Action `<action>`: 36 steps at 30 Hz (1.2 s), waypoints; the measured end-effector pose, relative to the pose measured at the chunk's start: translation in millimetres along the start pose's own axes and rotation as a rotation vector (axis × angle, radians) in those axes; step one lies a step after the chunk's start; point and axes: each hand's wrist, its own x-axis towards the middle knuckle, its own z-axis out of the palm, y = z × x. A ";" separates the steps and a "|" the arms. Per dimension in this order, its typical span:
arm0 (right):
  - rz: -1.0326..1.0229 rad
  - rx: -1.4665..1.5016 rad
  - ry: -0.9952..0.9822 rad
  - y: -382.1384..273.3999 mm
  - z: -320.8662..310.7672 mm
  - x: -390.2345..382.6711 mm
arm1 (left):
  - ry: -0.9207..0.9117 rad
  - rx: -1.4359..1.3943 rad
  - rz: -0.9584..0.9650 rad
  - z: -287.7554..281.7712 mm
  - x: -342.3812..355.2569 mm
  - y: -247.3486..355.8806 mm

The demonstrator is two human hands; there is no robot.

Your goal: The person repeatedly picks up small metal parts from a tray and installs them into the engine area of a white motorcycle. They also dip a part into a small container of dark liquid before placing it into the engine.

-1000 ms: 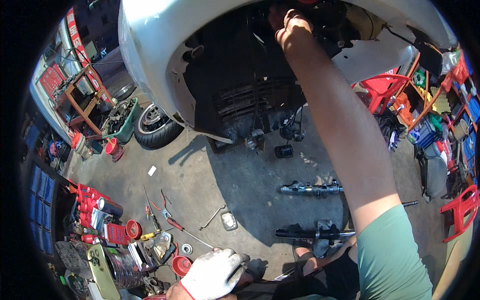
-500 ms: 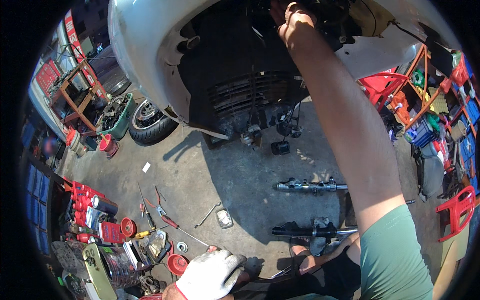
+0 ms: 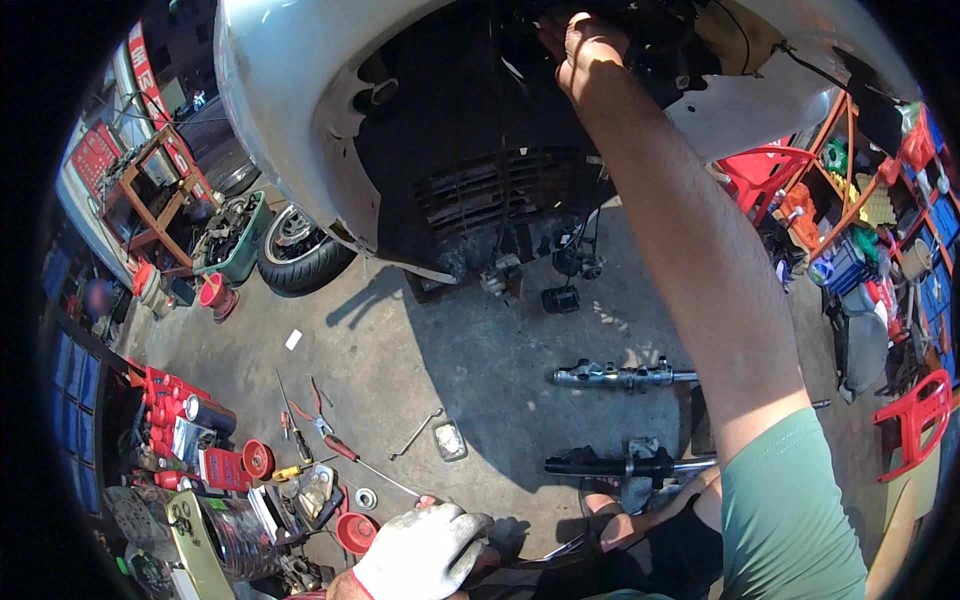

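My right hand [image 3: 590, 48], bare, reaches up into the dark underside of a white vehicle body panel [image 3: 285, 110], which looks like a scooter's front. Its thumb and fingers are apart, and shadow hides what the fingertips touch. At the bottom, my left hand [image 3: 425, 550] wears a white work glove. Its fingers are curled down, and anything beneath them is hidden. A long screwdriver with a red handle [image 3: 342, 447] lies on the floor, its shaft pointing toward the glove. Nearby are pliers [image 3: 318, 418], a bent metal wrench [image 3: 413, 434] and a small tray [image 3: 449, 439].
Two fork legs, one silver [image 3: 615, 373] and one black [image 3: 610, 465], lie at right. A wheel [image 3: 300, 250] rests on the floor at left, near a green bin [image 3: 240, 245]. Red bowls [image 3: 257, 458] stand front left. A red plastic chair [image 3: 915, 425] is far right.
My right hand sits slightly lower in the picture, with its fingers in nearly the same pose. The gloved left hand has barely moved.
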 end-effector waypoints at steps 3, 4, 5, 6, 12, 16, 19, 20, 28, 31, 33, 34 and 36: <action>-0.009 -0.011 0.016 -2.2 0.2 -0.5 | 0.003 -0.003 0.003 -1.1 0.3 0.4; -0.009 -0.014 0.019 -1.3 1.7 -2.0 | 0.001 -0.003 -0.004 -1.3 0.1 0.8; -0.016 -0.043 0.020 -0.1 2.7 -3.6 | -0.001 -0.004 -0.010 -1.4 0.0 1.2; -0.012 -0.044 0.013 -1.2 3.3 -3.8 | -0.004 -0.006 -0.011 -1.5 0.3 1.2; -0.036 -0.066 0.004 -4.6 4.2 -4.5 | 0.016 -0.002 0.005 -0.1 0.1 0.4; -0.059 -0.095 -0.001 -5.2 4.9 -5.4 | -0.006 -0.011 -0.003 -2.5 0.6 0.1; -0.086 -0.133 -0.012 -7.9 6.4 -7.4 | -0.017 -0.027 0.004 -3.9 0.6 0.3; -0.098 -0.152 -0.014 -8.2 6.3 -8.8 | -0.014 -0.023 0.016 -3.4 -0.9 -0.9; -0.296 -0.501 -0.087 -20.2 9.9 -21.8 | -0.090 -0.067 0.115 -3.7 -5.1 2.4; -0.369 -0.624 -0.095 -24.9 8.1 -22.7 | -0.081 -0.049 0.145 -2.3 -6.7 -0.4; -0.411 -0.690 -0.100 -27.0 9.6 -24.6 | -0.079 -0.034 0.167 -3.2 -8.3 -2.9; -0.432 -0.722 -0.098 -28.3 9.8 -25.2 | -0.080 -0.030 0.175 -3.7 -8.7 -4.1; -0.466 -0.772 -0.098 -28.1 10.6 -26.0 | -0.098 -0.018 0.173 -4.9 -9.3 -4.9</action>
